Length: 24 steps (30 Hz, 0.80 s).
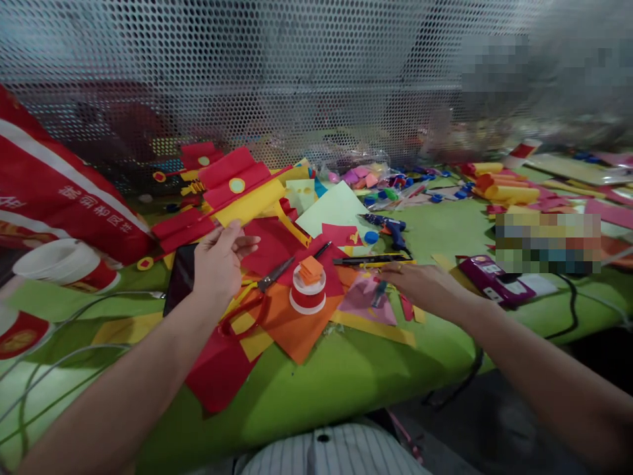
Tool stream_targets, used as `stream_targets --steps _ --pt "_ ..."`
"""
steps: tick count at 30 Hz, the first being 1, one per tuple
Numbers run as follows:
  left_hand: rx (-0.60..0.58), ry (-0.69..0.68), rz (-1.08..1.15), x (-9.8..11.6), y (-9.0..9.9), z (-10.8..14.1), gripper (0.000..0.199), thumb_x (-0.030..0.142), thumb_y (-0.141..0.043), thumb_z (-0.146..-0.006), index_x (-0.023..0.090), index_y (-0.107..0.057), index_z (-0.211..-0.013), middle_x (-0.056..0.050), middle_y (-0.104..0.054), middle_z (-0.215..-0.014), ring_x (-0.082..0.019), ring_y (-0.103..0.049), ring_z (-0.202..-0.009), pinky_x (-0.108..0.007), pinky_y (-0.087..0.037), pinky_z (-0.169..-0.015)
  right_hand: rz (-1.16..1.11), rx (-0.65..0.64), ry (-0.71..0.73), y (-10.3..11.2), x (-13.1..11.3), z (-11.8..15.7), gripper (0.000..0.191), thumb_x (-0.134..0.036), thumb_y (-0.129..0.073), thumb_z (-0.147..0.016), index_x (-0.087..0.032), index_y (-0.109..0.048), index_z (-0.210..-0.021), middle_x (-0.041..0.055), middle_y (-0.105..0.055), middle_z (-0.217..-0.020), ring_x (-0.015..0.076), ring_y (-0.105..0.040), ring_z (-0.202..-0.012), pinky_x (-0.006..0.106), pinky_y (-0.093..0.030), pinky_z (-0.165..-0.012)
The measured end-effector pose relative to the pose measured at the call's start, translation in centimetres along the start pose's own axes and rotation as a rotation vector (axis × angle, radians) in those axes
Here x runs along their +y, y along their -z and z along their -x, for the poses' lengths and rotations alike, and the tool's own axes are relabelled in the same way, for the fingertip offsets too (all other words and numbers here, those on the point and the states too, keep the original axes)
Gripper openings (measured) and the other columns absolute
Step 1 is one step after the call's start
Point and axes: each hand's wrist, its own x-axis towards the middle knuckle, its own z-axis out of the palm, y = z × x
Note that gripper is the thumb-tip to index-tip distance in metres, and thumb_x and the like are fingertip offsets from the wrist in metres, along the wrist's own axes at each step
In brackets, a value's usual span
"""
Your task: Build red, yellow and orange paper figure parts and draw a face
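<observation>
My left hand point(220, 257) is raised beside a red-and-yellow paper craft point(252, 198) with a pale round patch. Its fingers are loosely curved and apart, with nothing visible between them. On the right, my right hand point(420, 284) stretches low over pink paper point(368, 300), fingertips close to the handle end of a utility knife point(370, 260). Between my hands, a red-and-white round tub point(307, 297) stands on orange paper point(291, 330), topped by small orange paper squares point(310, 269). Scissors with red and yellow handles point(257, 293) lie left of it. A black pen point(323, 249) lies behind.
A blue glue gun point(388, 227) lies behind the knife. Farther right sits a purple box-shaped device point(497, 280) beside a black cable. Paper cups point(66, 264), a dark phone point(180, 277) and white cables are at left. A perforated metal screen point(297, 79) closes off the back.
</observation>
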Motion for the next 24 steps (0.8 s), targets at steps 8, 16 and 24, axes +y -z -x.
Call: stream_targets --steps 8,16,24 --pt "0.0 0.023 -0.017 -0.2 1.2 1.3 0.011 0.017 -0.069 -0.065 0.015 -0.058 -0.061 -0.002 -0.068 -0.061 -0.014 -0.063 -0.05 -0.025 -0.05 -0.051 0.09 -0.117 -0.069 0.7 -0.8 0.1 0.026 -0.02 -0.043 -0.085 -0.022 -0.069 -0.085 0.0077 -0.071 -0.078 0.0243 -0.066 -0.071 0.029 -0.041 -0.052" --pt "0.118 0.026 -0.02 0.3 3.6 1.7 0.011 0.013 -0.065 -0.067 0.016 -0.059 -0.059 0.004 -0.067 -0.056 -0.012 -0.061 -0.045 -0.023 -0.047 -0.049 -0.735 0.424 -0.485 4.8 0.7 1.8 0.029 -0.05 -0.05 -0.075 -0.027 -0.062 -0.089 0.0012 -0.056 -0.05 0.0195 -0.052 -0.043 0.032 -0.039 -0.042" --pt "0.177 -0.044 -0.022 0.8 4.3 1.6 0.01 0.017 -0.067 -0.064 0.018 -0.057 -0.061 0.005 -0.068 -0.059 -0.011 -0.061 -0.046 -0.023 -0.047 -0.048 -0.838 -0.019 -0.161 1.5 -5.9 -1.7 0.055 -0.037 -0.06 -0.071 -0.017 -0.052 -0.122 0.0031 -0.064 -0.069 0.0184 -0.059 -0.061 0.031 -0.046 -0.058"
